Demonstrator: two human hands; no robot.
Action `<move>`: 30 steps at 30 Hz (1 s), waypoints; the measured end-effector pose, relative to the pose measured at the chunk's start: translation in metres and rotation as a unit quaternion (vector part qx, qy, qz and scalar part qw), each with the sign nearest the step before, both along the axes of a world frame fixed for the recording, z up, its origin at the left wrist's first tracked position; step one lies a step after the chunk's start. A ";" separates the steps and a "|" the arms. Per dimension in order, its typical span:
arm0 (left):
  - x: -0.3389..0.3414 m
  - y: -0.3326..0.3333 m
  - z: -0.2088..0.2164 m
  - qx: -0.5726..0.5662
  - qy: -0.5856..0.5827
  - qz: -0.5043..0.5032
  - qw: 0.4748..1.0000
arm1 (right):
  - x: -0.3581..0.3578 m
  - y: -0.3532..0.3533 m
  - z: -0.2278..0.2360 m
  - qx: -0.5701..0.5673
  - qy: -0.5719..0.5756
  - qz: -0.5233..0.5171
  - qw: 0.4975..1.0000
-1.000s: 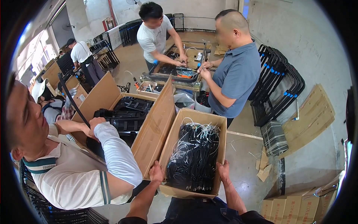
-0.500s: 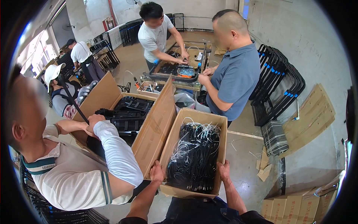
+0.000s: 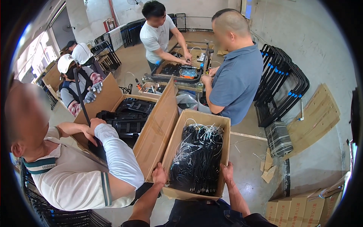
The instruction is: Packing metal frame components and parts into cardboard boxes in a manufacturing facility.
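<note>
Between my hands is an open cardboard box (image 3: 224, 151) filled with bundled black cables (image 3: 196, 162) that have white ties and silvery ends. My left hand (image 3: 159, 174) grips its near left edge, and my right hand (image 3: 227, 172) is closed on its right wall. Touching it on the left is a larger open cardboard box (image 3: 153, 130) holding black plastic parts (image 3: 130, 117). Over that larger box, a co-worker in a cream shirt (image 3: 75, 174) holds a black bar (image 3: 79, 92); this is not my hand.
Ahead, two people work at a table with a black frame (image 3: 183, 80). Black tubular frames (image 3: 280, 83) lean by the right wall near a plaid bundle (image 3: 279, 138) and a cardboard sheet (image 3: 317, 121). Flat cartons (image 3: 291, 212) stand at lower right. A gloved worker (image 3: 75, 81) is at left.
The gloved worker at left has leaned up and turned toward the larger box. The person in the blue shirt has shifted slightly left. My hands and the cable box stay put.
</note>
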State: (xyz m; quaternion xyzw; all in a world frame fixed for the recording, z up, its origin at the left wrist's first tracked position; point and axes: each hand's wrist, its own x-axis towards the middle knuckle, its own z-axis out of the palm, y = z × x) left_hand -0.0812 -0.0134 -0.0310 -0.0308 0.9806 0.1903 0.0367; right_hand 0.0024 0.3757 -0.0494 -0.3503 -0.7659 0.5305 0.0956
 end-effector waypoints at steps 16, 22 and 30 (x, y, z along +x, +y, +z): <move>-0.002 -0.001 -0.008 0.018 0.011 0.002 1.000 | 0.000 0.001 -0.005 -0.018 0.005 -0.007 1.000; -0.002 0.005 -0.001 0.011 0.001 0.003 1.000 | 0.000 0.002 -0.005 -0.030 0.025 -0.015 0.999; 0.000 0.003 0.007 0.017 -0.004 0.009 1.000 | 0.000 -0.002 0.001 -0.034 0.045 -0.010 0.998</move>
